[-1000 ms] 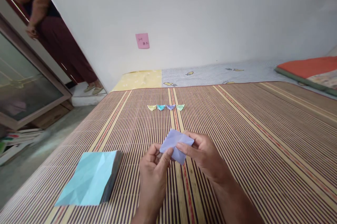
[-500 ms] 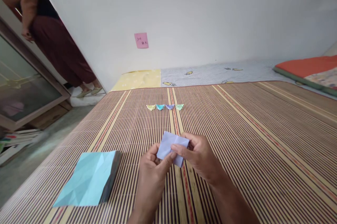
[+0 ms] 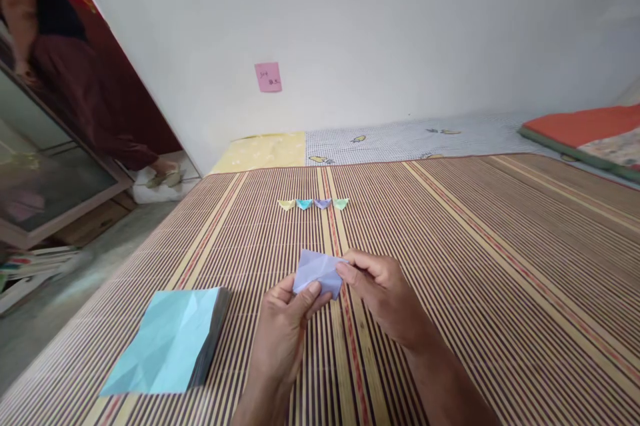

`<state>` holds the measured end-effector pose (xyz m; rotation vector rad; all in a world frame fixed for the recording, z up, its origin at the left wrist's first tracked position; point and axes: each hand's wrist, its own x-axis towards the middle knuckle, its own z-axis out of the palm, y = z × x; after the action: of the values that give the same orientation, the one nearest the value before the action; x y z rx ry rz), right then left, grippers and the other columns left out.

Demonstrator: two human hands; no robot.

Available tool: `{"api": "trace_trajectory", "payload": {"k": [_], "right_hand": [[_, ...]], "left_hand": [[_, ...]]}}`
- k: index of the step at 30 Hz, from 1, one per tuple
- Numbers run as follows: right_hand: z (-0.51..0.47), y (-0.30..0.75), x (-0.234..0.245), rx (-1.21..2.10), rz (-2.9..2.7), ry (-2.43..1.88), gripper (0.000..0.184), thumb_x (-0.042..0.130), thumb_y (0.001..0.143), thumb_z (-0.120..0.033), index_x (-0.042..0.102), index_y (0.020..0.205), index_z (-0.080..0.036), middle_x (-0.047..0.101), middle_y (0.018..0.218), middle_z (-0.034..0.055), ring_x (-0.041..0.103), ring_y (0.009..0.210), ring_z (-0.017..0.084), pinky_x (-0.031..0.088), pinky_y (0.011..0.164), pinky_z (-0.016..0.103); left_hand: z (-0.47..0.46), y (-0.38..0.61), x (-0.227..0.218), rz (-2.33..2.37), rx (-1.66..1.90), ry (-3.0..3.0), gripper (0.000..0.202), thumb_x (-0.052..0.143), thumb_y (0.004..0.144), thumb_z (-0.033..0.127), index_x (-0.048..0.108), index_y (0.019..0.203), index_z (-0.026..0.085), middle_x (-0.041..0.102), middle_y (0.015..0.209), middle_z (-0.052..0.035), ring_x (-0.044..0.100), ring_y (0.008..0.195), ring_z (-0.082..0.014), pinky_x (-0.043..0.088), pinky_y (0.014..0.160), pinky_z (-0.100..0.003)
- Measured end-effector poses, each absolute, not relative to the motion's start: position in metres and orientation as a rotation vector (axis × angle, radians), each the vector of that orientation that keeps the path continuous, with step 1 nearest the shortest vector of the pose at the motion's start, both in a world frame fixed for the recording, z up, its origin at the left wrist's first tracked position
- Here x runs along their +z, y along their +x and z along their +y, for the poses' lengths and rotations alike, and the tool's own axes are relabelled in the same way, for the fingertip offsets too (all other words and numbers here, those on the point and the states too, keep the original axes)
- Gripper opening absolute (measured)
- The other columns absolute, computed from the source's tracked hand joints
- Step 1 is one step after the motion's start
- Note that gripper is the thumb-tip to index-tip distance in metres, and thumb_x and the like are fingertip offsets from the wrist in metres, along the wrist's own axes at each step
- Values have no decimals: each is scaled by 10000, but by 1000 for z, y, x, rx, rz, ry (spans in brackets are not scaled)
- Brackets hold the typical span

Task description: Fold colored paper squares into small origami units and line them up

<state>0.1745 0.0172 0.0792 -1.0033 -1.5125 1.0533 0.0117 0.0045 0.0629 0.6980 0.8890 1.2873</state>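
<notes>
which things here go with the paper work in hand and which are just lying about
Likely part of it:
- purple paper, held by the left hand and the right hand
- paper stack, light blue on top
- four small folded papers in a row

Seemingly just around:
- pink note on the wall
- yellow cloth
- orange cloth

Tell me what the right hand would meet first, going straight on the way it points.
The right hand would first meet the creased lavender paper, whose edge its fingers pinch; beyond that, depth is unclear.
</notes>
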Motion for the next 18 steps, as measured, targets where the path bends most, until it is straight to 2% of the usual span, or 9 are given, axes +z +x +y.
{"api": "trace_trajectory", "payload": {"k": [5, 9, 11, 14, 16, 18], "right_hand": [[17, 181, 80, 1095, -1517, -1004, 379, 542, 1004, -328, 530, 650, -193, 464, 566, -56, 414, 512, 96, 318, 504, 241], [18, 183, 78, 1161, -1473, -992, 372, 550, 1001, -356, 560, 668, -191, 533, 538, -49, 453, 482, 95, 350, 488, 230], [18, 183, 79, 1178, -1452, -975, 365, 552, 1001, -360, 576, 679, -190, 563, 532, -43, 474, 479, 96, 382, 492, 224], [18, 182, 80, 1196, -1423, -941, 340, 568, 997, -360, 629, 713, -181, 638, 569, -18, 547, 508, 104, 456, 530, 223], [18, 180, 80, 1210, -1398, -916, 299, 591, 986, -359, 679, 767, -177, 684, 623, 2, 622, 570, 123, 520, 586, 237], [17, 177, 80, 1202, -1372, -895, 239, 615, 974, -352, 723, 848, -180, 714, 698, 12, 677, 651, 142, 574, 677, 268]], "left_hand": [[3, 10, 60, 879, 1325, 823, 197, 791, 837, 288, 815, 978, 151, 795, 944, -83, 738, 879, -211, 631, 836, -331], [1, 10, 56, 879, 1332, 915, 232, 722, 902, 344, 812, 1003, 155, 789, 959, -89, 733, 919, -221, 633, 842, -343], [1, 11, 55, 891, 1351, 909, 224, 736, 890, 354, 815, 971, 161, 785, 928, -73, 732, 889, -207, 635, 824, -327], [2, 13, 54, 915, 1439, 826, 161, 803, 826, 333, 807, 822, 172, 770, 838, -30, 725, 825, -173, 634, 793, -284], [4, 14, 54, 902, 1497, 756, 153, 846, 775, 318, 795, 762, 174, 764, 811, -14, 721, 817, -160, 629, 793, -265], [6, 14, 55, 880, 1529, 708, 153, 873, 738, 308, 799, 780, 182, 771, 837, -11, 719, 839, -153, 615, 820, -253]]}}
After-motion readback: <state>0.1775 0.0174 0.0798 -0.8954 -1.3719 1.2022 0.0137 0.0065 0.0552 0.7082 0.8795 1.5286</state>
